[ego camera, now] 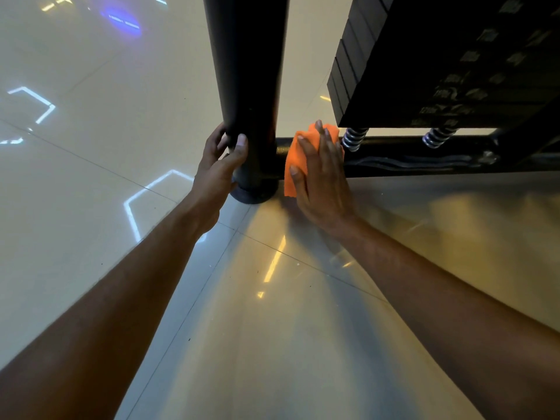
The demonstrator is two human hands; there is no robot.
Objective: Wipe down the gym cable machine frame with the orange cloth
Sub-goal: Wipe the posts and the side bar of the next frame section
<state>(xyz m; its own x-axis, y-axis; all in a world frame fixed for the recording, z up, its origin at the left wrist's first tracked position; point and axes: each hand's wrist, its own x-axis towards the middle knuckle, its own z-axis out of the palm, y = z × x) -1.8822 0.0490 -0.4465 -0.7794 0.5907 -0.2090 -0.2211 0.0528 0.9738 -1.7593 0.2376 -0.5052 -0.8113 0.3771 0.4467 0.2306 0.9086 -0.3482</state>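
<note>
The orange cloth (pixel 298 153) lies bunched on the frame's low crossbar (pixel 409 160), pressed under the right hand (pixel 322 180), fingers straight and together. The left hand (pixel 219 165) curls around the upright post (pixel 247 86). Soft, light cloth likely slips; press flat-palmed over its middle.

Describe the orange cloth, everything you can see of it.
The cloth is bright orange, soft-looking fabric, bunched and creased rather than spread flat. It drapes over the black bottom bar of the frame, just right of the upright post, with one edge hanging toward the floor. The right hand presses on it with straight fingers, covering much of it. No print or label is visible.
</note>
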